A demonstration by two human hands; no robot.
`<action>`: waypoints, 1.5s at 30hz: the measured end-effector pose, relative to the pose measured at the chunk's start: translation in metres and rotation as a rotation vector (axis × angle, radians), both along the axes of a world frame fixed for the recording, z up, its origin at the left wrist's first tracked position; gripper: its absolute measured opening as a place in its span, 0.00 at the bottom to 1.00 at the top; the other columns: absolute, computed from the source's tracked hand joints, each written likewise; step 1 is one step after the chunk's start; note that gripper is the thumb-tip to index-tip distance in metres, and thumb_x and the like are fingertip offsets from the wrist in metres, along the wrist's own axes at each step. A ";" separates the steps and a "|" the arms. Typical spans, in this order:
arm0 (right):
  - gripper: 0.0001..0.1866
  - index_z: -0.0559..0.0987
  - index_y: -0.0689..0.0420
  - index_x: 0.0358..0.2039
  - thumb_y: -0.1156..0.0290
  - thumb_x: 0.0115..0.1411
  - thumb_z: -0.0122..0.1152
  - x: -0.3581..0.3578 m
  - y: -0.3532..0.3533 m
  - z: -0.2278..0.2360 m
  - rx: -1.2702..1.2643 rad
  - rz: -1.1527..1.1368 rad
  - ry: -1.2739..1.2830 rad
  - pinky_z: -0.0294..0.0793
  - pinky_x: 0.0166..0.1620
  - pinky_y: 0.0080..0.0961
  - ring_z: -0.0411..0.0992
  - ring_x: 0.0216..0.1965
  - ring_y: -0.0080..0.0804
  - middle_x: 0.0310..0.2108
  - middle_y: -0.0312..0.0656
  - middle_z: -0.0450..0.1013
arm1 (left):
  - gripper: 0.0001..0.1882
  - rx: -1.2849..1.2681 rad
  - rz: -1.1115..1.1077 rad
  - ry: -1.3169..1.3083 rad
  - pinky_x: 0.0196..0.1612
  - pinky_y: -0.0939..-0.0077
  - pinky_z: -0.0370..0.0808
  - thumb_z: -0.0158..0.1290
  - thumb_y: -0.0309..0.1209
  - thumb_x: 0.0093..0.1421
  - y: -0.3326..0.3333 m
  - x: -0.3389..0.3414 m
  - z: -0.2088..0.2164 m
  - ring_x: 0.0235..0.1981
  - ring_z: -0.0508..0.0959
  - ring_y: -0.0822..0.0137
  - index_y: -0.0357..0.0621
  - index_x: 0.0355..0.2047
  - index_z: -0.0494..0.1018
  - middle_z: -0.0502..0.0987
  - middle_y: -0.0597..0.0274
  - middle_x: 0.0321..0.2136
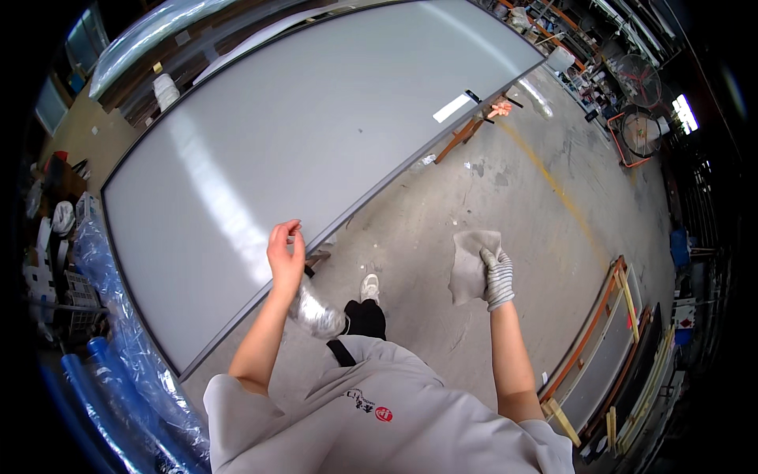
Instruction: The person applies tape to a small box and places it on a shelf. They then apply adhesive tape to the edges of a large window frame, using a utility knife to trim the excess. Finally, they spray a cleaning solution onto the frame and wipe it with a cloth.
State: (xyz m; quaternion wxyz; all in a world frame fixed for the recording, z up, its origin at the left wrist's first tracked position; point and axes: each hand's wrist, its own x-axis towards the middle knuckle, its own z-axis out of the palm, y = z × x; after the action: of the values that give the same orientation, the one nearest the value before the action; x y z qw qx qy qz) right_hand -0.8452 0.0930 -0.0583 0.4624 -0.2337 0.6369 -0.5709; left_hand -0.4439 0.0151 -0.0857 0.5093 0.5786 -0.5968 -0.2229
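My left hand (pixel 286 251), bare, hovers over the near edge of a large grey framed panel (pixel 316 142). Its fingers are loosely bent and nothing shows in them. Off to the right, away from the panel, my right hand (pixel 498 280) wears a grey-and-white striped work glove. It pinches a thin grey cloth (pixel 469 268) by its right side, and the cloth hangs spread above the concrete floor. On the panel's right part lie a white strip (pixel 452 108) and a small black piece (pixel 472 95). A shiny clear plastic bundle (pixel 317 310) shows beside my left forearm.
A wooden trestle (pixel 458 142) stands under the panel's right edge. Blue plastic-wrapped rolls (pixel 95 379) lie at the lower left. Framed panels (pixel 588 371) lean at the lower right. A large fan (pixel 639 133) stands at the far right, and a white spool (pixel 165 91) sits behind the panel.
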 end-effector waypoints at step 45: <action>0.18 0.73 0.51 0.46 0.77 0.57 0.42 -0.074 -0.646 -0.049 -0.123 1.066 1.861 0.73 0.41 0.27 0.70 0.41 0.32 0.48 0.39 0.70 | 0.32 0.352 0.417 -0.882 0.49 0.56 0.64 0.46 0.48 0.53 -0.129 -0.166 -0.028 0.46 0.68 0.48 0.32 0.50 0.64 0.68 0.48 0.47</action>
State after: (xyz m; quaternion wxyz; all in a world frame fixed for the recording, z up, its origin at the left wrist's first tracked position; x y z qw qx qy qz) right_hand -0.9188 -0.5532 -0.1074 -0.0275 -0.8473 0.5251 0.0755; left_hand -0.6096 -0.1134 -0.1134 0.1381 0.8010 -0.5802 0.0514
